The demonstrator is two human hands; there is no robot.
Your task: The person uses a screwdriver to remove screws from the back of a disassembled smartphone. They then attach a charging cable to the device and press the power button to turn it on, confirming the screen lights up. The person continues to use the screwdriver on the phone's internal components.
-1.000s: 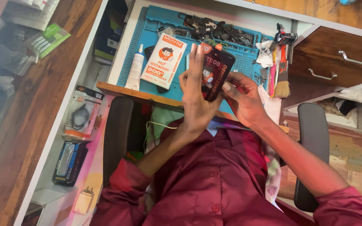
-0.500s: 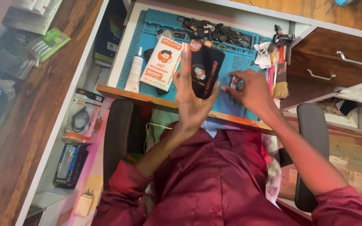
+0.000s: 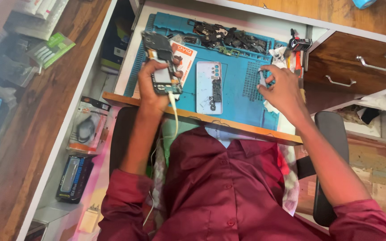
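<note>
My left hand (image 3: 153, 87) grips an opened phone (image 3: 162, 67) with its circuit boards showing, lifted over the left edge of the blue work mat (image 3: 242, 105). A white cable (image 3: 175, 118) hangs from the phone toward my lap. A pale blue phone back cover (image 3: 208, 87) lies flat on the mat between my hands, with small dark parts resting on it. My right hand (image 3: 281, 91) hovers over the mat's right side, its fingers pinched on a small pale piece (image 3: 262, 79).
A heap of black phone parts (image 3: 228, 35) lies along the mat's far edge. An orange and white packet (image 3: 186, 56) sits under the phone. Tools (image 3: 296, 51) stand right of the mat. Wooden drawers (image 3: 358, 67) are at right, packaged goods (image 3: 83, 129) at left.
Both hands were together on a dark phone over the mat. They have parted: the left moved left with the opened phone, the right moved right, and the back cover now lies on the mat.
</note>
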